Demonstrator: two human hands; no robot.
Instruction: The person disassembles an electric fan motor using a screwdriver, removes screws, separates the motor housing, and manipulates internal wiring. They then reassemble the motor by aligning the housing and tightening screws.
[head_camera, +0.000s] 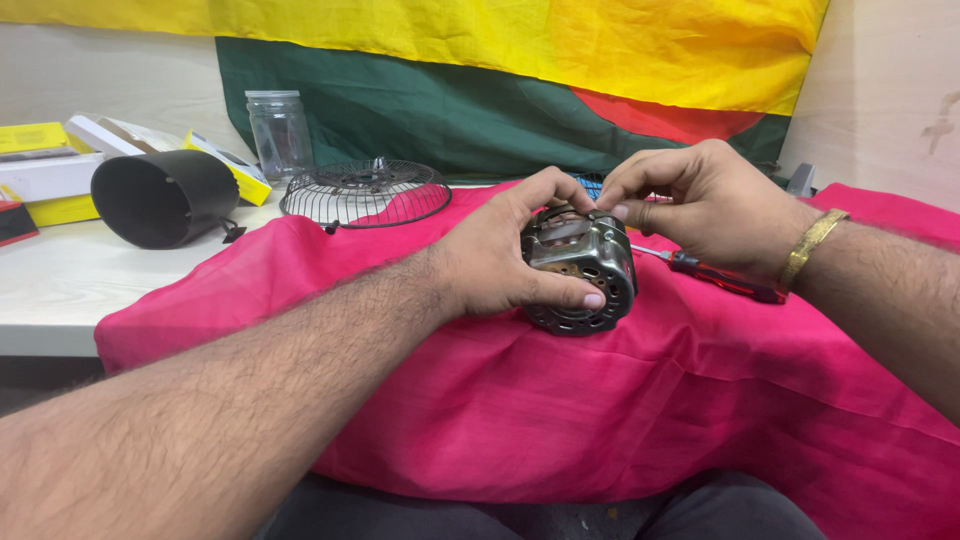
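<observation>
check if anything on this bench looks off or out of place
The black cylinder housing lies tipped on its side, and the wire fan grille sits detached, overlapping the pink cloth. Nothing looks spilled or broken.

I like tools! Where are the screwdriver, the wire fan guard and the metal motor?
screwdriver (728, 281), head view, on its red handle.
wire fan guard (365, 190), head view, on its domed middle.
metal motor (590, 262), head view, on its side casing.

A small electric motor (583, 270) sits on the pink cloth (600, 400), near the middle of the table's front part. Its housing is grey metal, rounded, with a ring of slots around the lower rim and a dull, worn shine. Copper-coloured windings show through an opening in its upper face. It stands tilted, its top turned toward the viewer, held up off the cloth rather than lying flat.
</observation>
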